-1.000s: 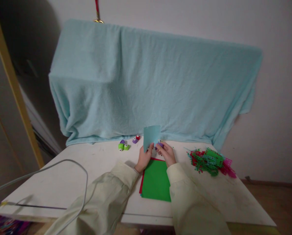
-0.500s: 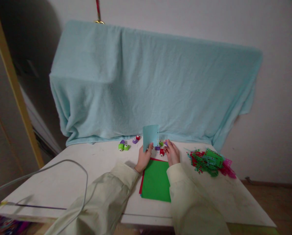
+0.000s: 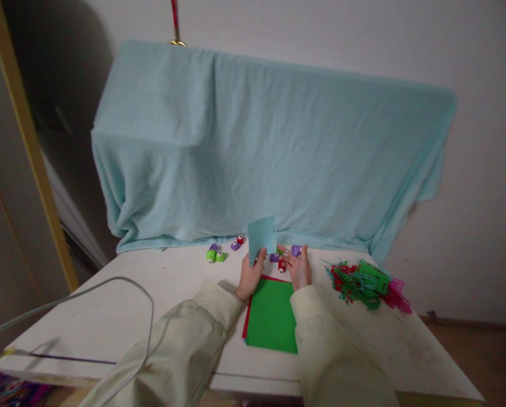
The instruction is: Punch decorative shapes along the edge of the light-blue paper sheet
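Note:
My left hand [image 3: 250, 278] is closed on a folded light blue paper [image 3: 261, 236], with the thumb in front. The paper stands upright, and small notches run along its right edge. To its right, my right hand [image 3: 299, 270] is turned palm up, fingers curled around a small purple craft punch [image 3: 296, 250]. A red punch [image 3: 282, 265] and another purple punch [image 3: 274, 258] sit on the table between my hands; a green one behind them is partly hidden. Below my hands lies a green sheet [image 3: 272, 316] on top of a red sheet [image 3: 245, 328].
More punches stand at the back left, among them a green punch [image 3: 211, 256] and a red punch [image 3: 240, 239]. A tangled pile of cut paper strips [image 3: 365, 284] lies on the right of the white table [image 3: 177, 271]. A grey cable [image 3: 149, 305] crosses the left side. A light blue cloth [image 3: 278, 147] hangs behind.
My right hand has turned palm up, and the purple punch in it has shifted slightly right and shows more. My left hand still holds the blue paper in place. The view has shifted slightly.

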The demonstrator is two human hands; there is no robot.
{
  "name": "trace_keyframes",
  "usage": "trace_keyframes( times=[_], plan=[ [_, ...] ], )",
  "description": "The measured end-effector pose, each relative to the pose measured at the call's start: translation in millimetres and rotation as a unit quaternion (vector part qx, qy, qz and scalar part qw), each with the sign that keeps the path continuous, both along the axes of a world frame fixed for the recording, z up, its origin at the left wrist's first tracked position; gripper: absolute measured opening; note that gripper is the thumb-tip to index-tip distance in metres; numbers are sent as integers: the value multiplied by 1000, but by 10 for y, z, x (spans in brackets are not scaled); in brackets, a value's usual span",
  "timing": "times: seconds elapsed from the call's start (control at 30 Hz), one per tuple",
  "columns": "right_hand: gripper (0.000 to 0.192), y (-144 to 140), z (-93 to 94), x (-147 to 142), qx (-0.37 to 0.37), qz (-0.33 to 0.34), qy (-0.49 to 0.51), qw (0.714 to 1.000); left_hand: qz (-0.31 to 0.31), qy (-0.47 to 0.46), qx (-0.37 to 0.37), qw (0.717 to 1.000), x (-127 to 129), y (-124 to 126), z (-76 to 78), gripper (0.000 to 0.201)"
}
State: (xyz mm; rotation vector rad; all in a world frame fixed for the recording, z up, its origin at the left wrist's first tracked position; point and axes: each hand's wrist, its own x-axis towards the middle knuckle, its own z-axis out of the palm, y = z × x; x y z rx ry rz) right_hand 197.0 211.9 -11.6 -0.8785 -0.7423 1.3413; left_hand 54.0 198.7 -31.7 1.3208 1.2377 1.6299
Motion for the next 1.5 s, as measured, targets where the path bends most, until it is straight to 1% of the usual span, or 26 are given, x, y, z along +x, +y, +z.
trace_keyframes(
  times=[0.1,0.2,0.4,0.47,0.53,0.6,0.67,0.73,0.8,0.87,0.93,1.0,1.1,1.2,1.33,1.4,1.5],
  plan=[
    [70,4,-5,19,-10,22,-11,1000,1,6,1,1000,-4,14,-24,41],
    [69,-2,8,0,-14,13,-17,1000,6,10,7,1000,-2,28,-41,42],
    [51,9,21,-30,34,-78,-11,996,3,16,1,1000,-5,15,-13,42],
    [48,39,-14,20,33,-131,-6,991,2,16,0,1000,-11,3,-3,42],
    [45,66,-58,97,13,-212,-13,977,-1,17,-3,1000,-16,-8,5,42],
    [43,72,-91,178,-5,-305,-44,951,-3,20,-6,1000,-18,-16,13,42],
    [41,53,-99,235,-6,-376,-101,921,-2,21,-7,1000,-19,-23,25,42],
    [40,24,-84,254,3,-417,-156,895,-2,18,-8,1000,-19,-29,40,42],
    [37,5,-61,241,17,-429,-177,886,-6,13,-11,1000,-20,-35,52,43],
    [36,11,-48,214,42,-412,-154,897,-9,10,-13,1000,-21,-39,56,43],
    [37,37,-51,189,62,-373,-107,919,-9,11,-10,1000,-21,-35,48,44],
    [41,67,-66,168,54,-325,-75,941,-8,15,-2,1000,-19,-22,29,45],
    [46,82,-80,128,36,-250,-63,965,-4,19,-3,1000,-14,4,-8,46],
    [45,44,-54,54,56,-153,-34,986,-2,20,-8,1000,-13,21,-30,45],
    [41,-34,26,-58,69,-40,21,997,-8,25,-10,1000,-15,22,-25,44],
    [40,-59,59,-91,65,-3,38,997,-8,23,-7,1000,-11,20,-18,44],
    [37,-75,80,-107,58,31,55,996,-9,18,1,1000,0,18,-10,44]
  ],
)
